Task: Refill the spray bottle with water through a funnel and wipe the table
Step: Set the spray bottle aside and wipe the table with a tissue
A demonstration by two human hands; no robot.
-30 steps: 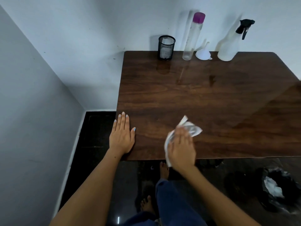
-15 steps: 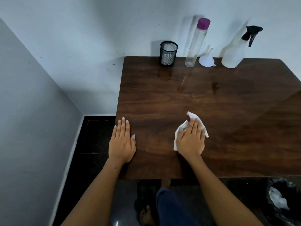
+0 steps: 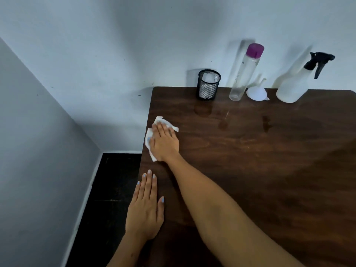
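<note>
My right hand presses a crumpled white tissue flat onto the dark wooden table, close to its left edge. My left hand lies flat and empty on the table's near left edge, fingers together. At the back against the wall stand a white spray bottle with a black trigger head, a white funnel resting mouth down, and a tall clear bottle with a purple cap.
A black mesh cup holding white tissue stands at the back left of the table. Faint wet marks show on the wood in front of the bottles. A grey wall and dark floor lie left of the table.
My right hand has slid the tissue from the table's near middle to the far left edge. The view has moved closer over the table. My left hand stays flat in place.
</note>
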